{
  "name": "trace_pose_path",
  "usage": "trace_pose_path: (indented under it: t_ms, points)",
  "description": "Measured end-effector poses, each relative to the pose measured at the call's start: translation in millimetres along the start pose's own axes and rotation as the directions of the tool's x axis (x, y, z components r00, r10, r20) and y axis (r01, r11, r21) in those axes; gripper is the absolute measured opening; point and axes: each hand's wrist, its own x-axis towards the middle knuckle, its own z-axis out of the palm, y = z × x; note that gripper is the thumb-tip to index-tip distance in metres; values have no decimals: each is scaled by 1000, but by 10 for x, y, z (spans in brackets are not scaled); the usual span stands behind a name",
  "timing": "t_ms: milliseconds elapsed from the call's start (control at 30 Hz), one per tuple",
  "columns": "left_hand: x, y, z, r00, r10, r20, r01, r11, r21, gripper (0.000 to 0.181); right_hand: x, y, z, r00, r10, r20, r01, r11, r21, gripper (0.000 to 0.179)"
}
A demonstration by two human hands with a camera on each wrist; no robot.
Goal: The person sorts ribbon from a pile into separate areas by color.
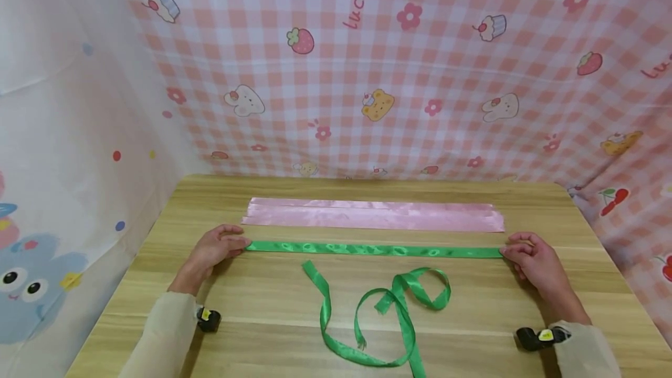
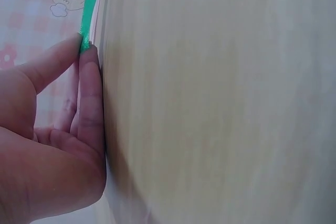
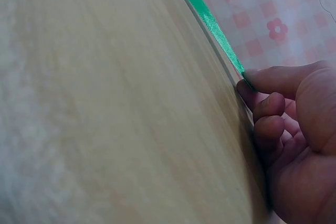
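A green satin ribbon point(image 1: 367, 249) is stretched straight across the table, just in front of the pink ribbon strips. My left hand point(image 1: 217, 248) pinches its left end between thumb and fingers; the left wrist view shows the green end point(image 2: 86, 35) at the fingertips. At the other end, my right hand point(image 1: 535, 261) pinches the ribbon, its thumb and index finger meeting on the green strip point(image 3: 218, 32) in the right wrist view. Both hands are low, close over the wooden tabletop.
Pink satin strips point(image 1: 367, 214) lie side by side behind the green ribbon. Loose curled green ribbon point(image 1: 325, 319) lies nearer the front of the wooden table point(image 1: 262, 331). A checked cloth point(image 1: 336, 74) hangs behind the table.
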Motion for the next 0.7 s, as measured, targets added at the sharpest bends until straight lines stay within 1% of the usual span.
trace_pose_path:
  t_ms: [133,200,267,300,367,400,467,533,567,600,633,700]
  points:
    - [6,-7,0,999,-15,-32,15,1000,-2,53,5,-13,10,1000,9,-1,-9,1000,9,28]
    - [8,-6,1,999,-15,-45,14,1000,-21,56,1,-18,12,1000,5,-4,-4,999,37,27]
    - [-22,23,7,999,-5,-50,3,999,-37,58,-4,-24,13,1000,4,-16,-3,998,58,27]
    - [-45,41,14,998,9,-55,-11,999,-38,59,-11,-30,12,1000,5,-21,-3,998,60,27]
    - [-107,89,38,997,44,-69,-45,999,-11,58,-36,-54,19,999,-2,-49,4,999,34,28]
    - [-142,119,58,994,70,-82,-69,997,13,57,-57,-82,29,998,-11,-67,11,1000,7,29]
    - [-210,182,121,984,129,-120,-122,990,67,53,-108,-171,73,995,-35,-99,30,998,-52,32]
    - [-266,260,221,970,194,-147,-176,977,124,48,-172,-295,148,987,-102,-121,88,990,-110,31]
    - [-295,299,284,962,228,-148,-207,968,146,45,-205,-367,200,983,-145,-117,130,983,-132,30]
    - [-323,343,360,955,261,-143,-238,958,161,42,-238,-440,257,978,-188,-94,173,974,-147,26]
    - [-352,391,444,949,289,-125,-267,949,167,39,-274,-512,320,970,-234,-69,222,964,-148,21]
    - [-408,474,637,938,340,-62,-327,931,162,35,-350,-652,459,947,-322,9,321,938,-129,12]
